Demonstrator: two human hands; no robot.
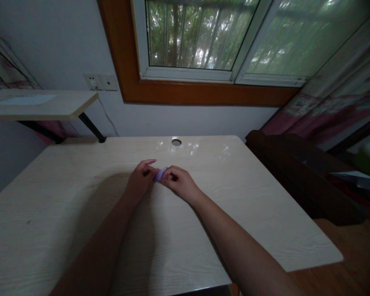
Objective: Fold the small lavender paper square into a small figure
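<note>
Between my two hands, over the middle of the pale wood-grain desk [188, 230], is a small purple piece [160, 174]; it looks thin and flat, but its kind is too small to make out. My left hand [142, 174] pinches its left end with thumb and fingertips, one finger stretched out above. On the other end, my right hand [179, 181] closes with thumb and curled fingers. Parts of the purple piece are hidden behind the fingertips.
A raised shelf [43, 105] on black legs stands at the desk's back left. Near the back edge is a round cable hole [176, 142]. Behind are a wall socket [100, 82] and a window [200, 37]. Dark wooden furniture [296, 176] stands to the right.
</note>
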